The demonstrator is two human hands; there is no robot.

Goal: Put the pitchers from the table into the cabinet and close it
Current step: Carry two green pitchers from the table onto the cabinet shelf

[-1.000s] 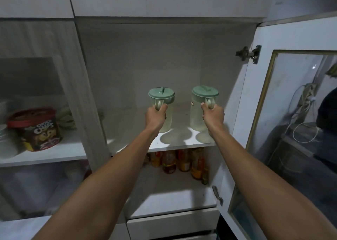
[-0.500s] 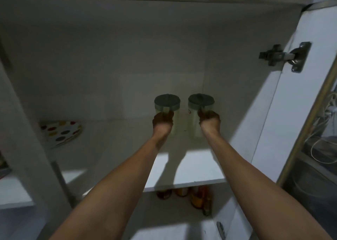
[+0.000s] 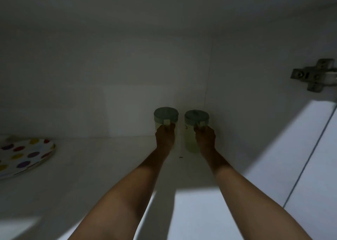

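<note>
Two pale translucent pitchers with green lids stand side by side deep inside the cabinet, near its back wall. My left hand (image 3: 165, 137) is closed around the handle of the left pitcher (image 3: 165, 114). My right hand (image 3: 205, 136) grips the handle of the right pitcher (image 3: 190, 137). Both pitchers are upright and seem to rest on the white shelf (image 3: 109, 166). Both arms reach far in, and the hands hide the lower fronts of the pitchers. The interior is dim.
A white plate with coloured dots (image 3: 23, 155) lies on the shelf at the far left. A metal door hinge (image 3: 313, 75) sits on the right cabinet wall (image 3: 273, 121), close to the right pitcher. The shelf's front edge is lit.
Both hands have carried the pitchers from the shelf's front to its back. My head has moved close to the cabinet, so the lower shelves and the door are out of view.
</note>
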